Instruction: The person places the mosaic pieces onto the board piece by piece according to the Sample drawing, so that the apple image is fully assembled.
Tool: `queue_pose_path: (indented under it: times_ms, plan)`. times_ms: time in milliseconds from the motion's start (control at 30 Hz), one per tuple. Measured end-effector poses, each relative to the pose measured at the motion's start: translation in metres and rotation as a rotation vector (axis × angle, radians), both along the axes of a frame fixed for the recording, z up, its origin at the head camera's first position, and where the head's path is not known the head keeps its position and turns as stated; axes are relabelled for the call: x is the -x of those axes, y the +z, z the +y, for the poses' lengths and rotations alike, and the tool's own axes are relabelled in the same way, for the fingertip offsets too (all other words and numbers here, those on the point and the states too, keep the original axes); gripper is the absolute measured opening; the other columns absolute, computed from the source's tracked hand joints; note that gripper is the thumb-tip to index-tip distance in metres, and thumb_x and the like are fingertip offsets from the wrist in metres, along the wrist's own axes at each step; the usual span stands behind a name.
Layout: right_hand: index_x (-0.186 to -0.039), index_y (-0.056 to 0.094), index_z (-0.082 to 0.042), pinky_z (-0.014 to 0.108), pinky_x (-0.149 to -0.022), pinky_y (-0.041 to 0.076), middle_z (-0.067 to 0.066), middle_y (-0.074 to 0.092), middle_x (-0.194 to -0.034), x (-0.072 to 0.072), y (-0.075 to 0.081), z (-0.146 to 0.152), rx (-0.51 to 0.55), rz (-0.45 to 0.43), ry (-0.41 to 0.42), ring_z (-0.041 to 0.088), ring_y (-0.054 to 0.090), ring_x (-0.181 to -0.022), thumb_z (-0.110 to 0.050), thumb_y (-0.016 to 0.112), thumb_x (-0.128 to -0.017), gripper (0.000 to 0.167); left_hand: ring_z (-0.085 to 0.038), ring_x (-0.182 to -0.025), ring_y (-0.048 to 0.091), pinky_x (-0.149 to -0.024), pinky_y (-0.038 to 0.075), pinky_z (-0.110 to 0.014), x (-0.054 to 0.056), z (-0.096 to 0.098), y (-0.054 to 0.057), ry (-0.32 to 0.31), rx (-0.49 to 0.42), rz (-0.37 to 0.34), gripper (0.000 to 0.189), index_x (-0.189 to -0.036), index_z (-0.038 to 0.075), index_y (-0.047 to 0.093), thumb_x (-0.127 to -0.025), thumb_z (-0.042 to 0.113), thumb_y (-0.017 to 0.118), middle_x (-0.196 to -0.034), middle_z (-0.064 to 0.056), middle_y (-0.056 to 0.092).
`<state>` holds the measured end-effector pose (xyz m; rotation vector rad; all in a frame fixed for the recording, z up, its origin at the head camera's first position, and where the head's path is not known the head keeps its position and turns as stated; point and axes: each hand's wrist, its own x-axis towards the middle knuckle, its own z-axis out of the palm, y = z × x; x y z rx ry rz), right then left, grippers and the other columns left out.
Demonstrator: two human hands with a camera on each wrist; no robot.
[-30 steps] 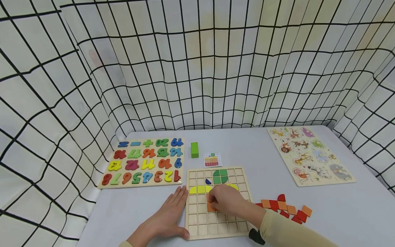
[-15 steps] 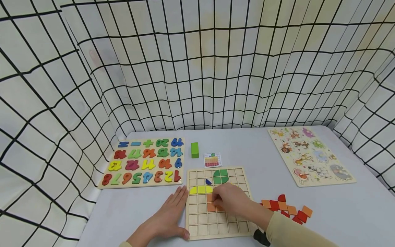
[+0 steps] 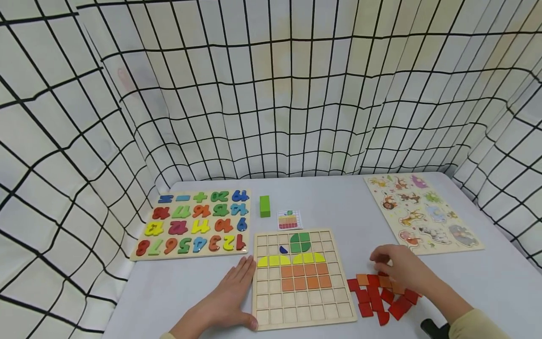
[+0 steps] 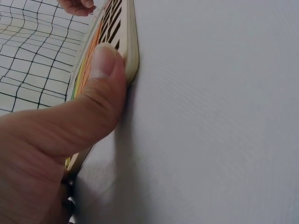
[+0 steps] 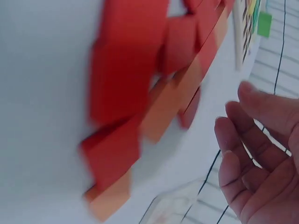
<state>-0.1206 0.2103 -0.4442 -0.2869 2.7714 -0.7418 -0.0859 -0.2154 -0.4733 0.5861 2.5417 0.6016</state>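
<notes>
A wooden grid board [image 3: 271, 301] lies in front of me in the head view. Green quarter-round tiles [image 3: 300, 242], a small dark blue piece [image 3: 283, 250], yellow tiles [image 3: 274, 260] and two rows of orange tiles [image 3: 299, 270] sit in its cells. My left hand [image 3: 226, 299] rests flat along its left edge, fingers straight; the left wrist view has the thumb [image 4: 103, 65] against the board's corner. Right of the board, my right hand [image 3: 404, 266] hovers over loose red tiles [image 3: 374, 296] and orange tiles, fingers loosely bent, with nothing between them in the right wrist view.
Behind the board lie a small pattern card [image 3: 289, 219] and a green block [image 3: 264, 206]. A number puzzle [image 3: 190, 225] is at the left, an animal puzzle [image 3: 423, 214] at the right. Black netting [image 3: 292, 94] over white cloth surrounds the table.
My right hand has left the board's orange rows and moved right, over the loose tiles. The orange tiles it covered now show as two full rows. The left hand stays put.
</notes>
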Motion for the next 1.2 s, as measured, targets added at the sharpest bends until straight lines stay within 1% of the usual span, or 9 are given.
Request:
queue_pose_path:
  times_ms: [100, 200, 400, 500, 633, 733, 967, 1100, 1200]
  plan:
    - [-0.104, 0.076, -0.014, 0.031, -0.079, 0.059, -0.005, 0.071, -0.094, -0.003, -0.006, 0.011, 0.004, -0.069, -0.011, 0.013, 0.061, -0.089, -0.011, 0.078, -0.088, 0.016, -0.04, -0.16, 0.006, -0.127, 0.015, -0.063, 0.0, -0.002, -0.001, -0.001, -0.006, 0.0, 0.134, -0.161, -0.004, 0.017, -0.067, 0.059, 0.088, -0.172, -0.021, 0.009]
    - [-0.105, 0.077, -0.016, 0.025, -0.077, 0.056, -0.007, 0.069, -0.094, -0.004, -0.011, 0.01, 0.029, -0.098, 0.055, 0.013, 0.059, -0.089, -0.017, 0.08, -0.088, 0.017, -0.04, -0.16, 0.005, -0.127, 0.015, -0.063, 0.0, -0.004, -0.002, -0.003, -0.007, -0.001, 0.134, -0.161, -0.004, 0.017, -0.067, 0.06, 0.088, -0.172, -0.021, 0.008]
    - [-0.101, 0.077, -0.021, 0.021, -0.074, 0.054, -0.012, 0.066, -0.094, -0.002, -0.016, -0.005, 0.036, -0.001, 0.235, 0.007, 0.055, -0.089, -0.025, 0.082, -0.087, 0.016, -0.039, -0.16, 0.004, -0.128, 0.014, -0.061, 0.001, -0.005, -0.003, -0.01, -0.008, -0.006, 0.136, -0.162, -0.002, 0.016, -0.066, 0.061, 0.088, -0.172, -0.02, 0.006]
    - [-0.095, 0.074, -0.022, 0.023, -0.075, 0.056, -0.013, 0.063, -0.09, -0.003, -0.015, -0.011, -0.009, 0.026, 0.229, 0.007, 0.054, -0.087, -0.023, 0.084, -0.085, 0.014, -0.038, -0.16, 0.003, -0.128, 0.014, -0.061, 0.001, -0.004, -0.002, -0.012, -0.01, -0.005, 0.137, -0.162, -0.001, 0.015, -0.065, 0.062, 0.088, -0.172, -0.02, 0.006]
    - [-0.089, 0.067, -0.021, 0.026, -0.076, 0.057, -0.01, 0.061, -0.085, -0.005, -0.014, -0.016, -0.007, -0.03, 0.118, 0.011, 0.055, -0.086, -0.013, 0.082, -0.085, 0.017, -0.039, -0.16, 0.004, -0.127, 0.015, -0.062, 0.0, -0.003, -0.001, -0.016, -0.007, 0.004, 0.137, -0.162, -0.002, 0.016, -0.065, 0.061, 0.089, -0.172, -0.02, 0.007]
    - [-0.086, 0.065, -0.021, 0.023, -0.071, 0.055, -0.009, 0.062, -0.082, -0.006, -0.013, -0.017, 0.034, -0.061, 0.07, 0.012, 0.055, -0.082, -0.009, 0.079, -0.087, 0.019, -0.039, -0.16, 0.004, -0.127, 0.015, -0.062, -0.001, -0.002, 0.0, -0.016, -0.001, 0.007, 0.137, -0.162, -0.003, 0.016, -0.065, 0.06, 0.089, -0.172, -0.021, 0.007]
    - [-0.085, 0.063, -0.02, 0.02, -0.068, 0.052, -0.01, 0.061, -0.082, 0.0, -0.002, -0.028, 0.051, 0.052, 0.112, 0.008, 0.054, -0.079, -0.009, 0.079, -0.088, 0.019, -0.038, -0.16, 0.005, -0.127, 0.015, -0.062, 0.0, -0.002, 0.0, -0.017, 0.001, 0.006, 0.135, -0.162, -0.002, 0.017, -0.066, 0.061, 0.088, -0.172, -0.019, 0.007]
    - [-0.086, 0.065, -0.018, 0.02, -0.07, 0.053, -0.01, 0.059, -0.084, 0.006, 0.002, -0.056, 0.084, 0.113, 0.171, 0.006, 0.054, -0.081, -0.008, 0.079, -0.088, 0.018, -0.038, -0.16, 0.005, -0.127, 0.016, -0.062, 0.001, -0.003, 0.0, -0.018, 0.008, 0.01, 0.135, -0.162, -0.002, 0.017, -0.066, 0.061, 0.088, -0.172, -0.019, 0.008]
    - [-0.088, 0.067, -0.017, 0.02, -0.072, 0.053, -0.01, 0.06, -0.085, 0.01, 0.002, -0.084, 0.123, 0.103, 0.222, 0.006, 0.054, -0.081, -0.008, 0.078, -0.088, 0.015, -0.038, -0.16, 0.005, -0.127, 0.016, -0.062, 0.001, -0.002, 0.001, -0.014, 0.008, 0.006, 0.135, -0.162, -0.001, 0.017, -0.066, 0.061, 0.088, -0.173, -0.019, 0.008]
